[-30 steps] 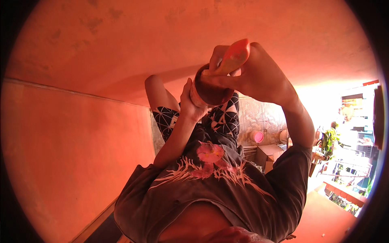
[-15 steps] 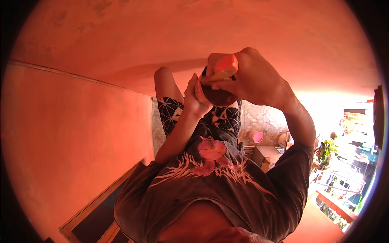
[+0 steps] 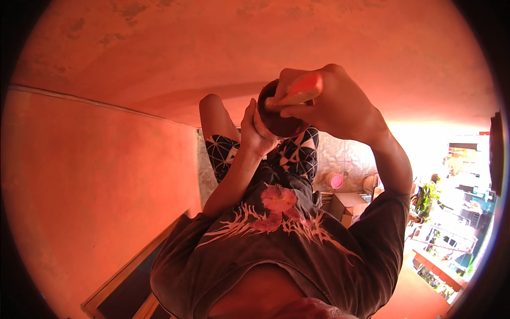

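Observation:
My left hand [image 3: 256, 133] is wrapped round the near left side of a round open tub [image 3: 285, 126], held up in front of my legs. The tub's inside looks dark, and what it contains is hard to make out. In my right hand [image 3: 342, 106] is a paintbrush [image 3: 304, 88], gripped by its pale handle with a red-orange end. The handle slants over the tub's mouth, its lower end reaching inside. Bristles do not show; the tub and my fingers hide that part.
Orange walls [image 3: 106, 165] rise in front of me and at my left. On the floor to the right are a small container with a pink inside [image 3: 334, 181] and a cardboard box [image 3: 348, 203]. A wooden frame [image 3: 114, 276] stands at lower left, a leafy plant [image 3: 426, 198] far right.
The brush and my right hand have shifted slightly right, and the brush handle leans over more. More of the tub's opening shows. My left hand keeps its hold.

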Tool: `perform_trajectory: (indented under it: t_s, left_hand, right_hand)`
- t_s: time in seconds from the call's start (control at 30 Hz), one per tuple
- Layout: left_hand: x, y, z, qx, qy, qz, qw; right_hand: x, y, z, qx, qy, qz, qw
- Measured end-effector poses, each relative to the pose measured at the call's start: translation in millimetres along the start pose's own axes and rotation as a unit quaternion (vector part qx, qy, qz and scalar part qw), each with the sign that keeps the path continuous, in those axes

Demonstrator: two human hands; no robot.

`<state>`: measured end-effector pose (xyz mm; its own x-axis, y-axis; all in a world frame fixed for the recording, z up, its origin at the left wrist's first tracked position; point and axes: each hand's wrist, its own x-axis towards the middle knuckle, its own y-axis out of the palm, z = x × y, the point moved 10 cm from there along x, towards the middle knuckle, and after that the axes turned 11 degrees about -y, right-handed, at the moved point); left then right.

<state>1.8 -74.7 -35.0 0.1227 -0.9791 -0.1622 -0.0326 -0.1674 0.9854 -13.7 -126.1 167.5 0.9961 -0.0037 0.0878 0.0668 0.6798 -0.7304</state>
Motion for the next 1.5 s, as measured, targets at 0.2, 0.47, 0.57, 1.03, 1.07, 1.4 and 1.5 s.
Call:
perform_trajectory:
  t_s: [0.2,0.47,0.57,1.03,1.07,1.4,1.5]
  left_hand:
    - [1.0,19.5,-6.1,0.017,0.032,0.020,0.999]
    - [8.9,23.4,1.4,-0.017,-0.007,0.294,0.955]
    - [19.9,2.3,2.8,-0.045,-0.018,0.276,0.960]
    - [26.8,-6.8,-9.9,0.045,0.036,0.022,0.998]
    - [26.8,-3.0,-11.5,0.043,0.032,0.064,0.996]
    - [31.7,-30.9,-19.0,0.059,0.065,-0.018,0.996]
    - [31.8,-37.3,-18.4,0.053,0.067,-0.025,0.996]
  right_hand:
    - [-7.0,-34.5,18.1,0.049,-0.096,-0.085,0.991]
    - [-16.4,-15.7,32.6,-0.181,-0.334,-0.103,0.919]
    - [-20.0,-5.8,27.1,-0.224,-0.330,-0.130,0.908]
    - [-32.2,-7.2,26.8,-0.259,-0.337,-0.179,0.888]
    - [-32.2,-7.2,25.1,-0.261,-0.336,-0.185,0.886]
    - [-38.0,-40.7,-26.8,0.068,-0.120,-0.329,0.934]
    - [-38.3,-33.0,-56.0,0.178,-0.039,-0.329,0.927]
